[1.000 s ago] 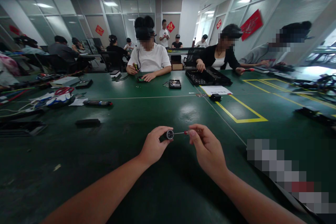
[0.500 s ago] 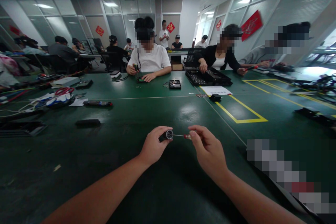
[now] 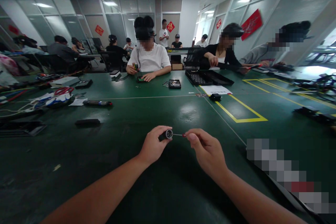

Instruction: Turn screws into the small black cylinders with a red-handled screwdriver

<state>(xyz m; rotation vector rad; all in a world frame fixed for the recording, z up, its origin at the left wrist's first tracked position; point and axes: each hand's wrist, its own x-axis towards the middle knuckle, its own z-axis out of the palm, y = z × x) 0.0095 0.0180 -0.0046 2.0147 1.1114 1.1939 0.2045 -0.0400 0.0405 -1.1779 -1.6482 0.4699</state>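
Observation:
My left hand (image 3: 154,146) is closed around a black cylindrical part (image 3: 168,134), whose round open end with a pale ring faces me. A screwdriver (image 3: 179,135) lies level between my hands, its thin metal shaft reaching the side of that part. My right hand (image 3: 208,148) pinches the screwdriver's red handle, most of which the fingers cover. Exactly where the tip meets the cylinder cannot be made out. Both hands are held above the green table (image 3: 147,189).
A black bar (image 3: 88,122) and a dark pen-shaped tool (image 3: 97,103) lie to the left, near gloves (image 3: 59,99) and cables. Ahead are a small black block (image 3: 215,97), a paper sheet (image 3: 219,90) and an open black case (image 3: 207,77). Co-workers sit across the table.
My right fingers have shifted slightly toward the cylinder and cover more of the screwdriver's handle. My left hand stays in place. Across the table, a co-worker's hand has lifted away from the black case.

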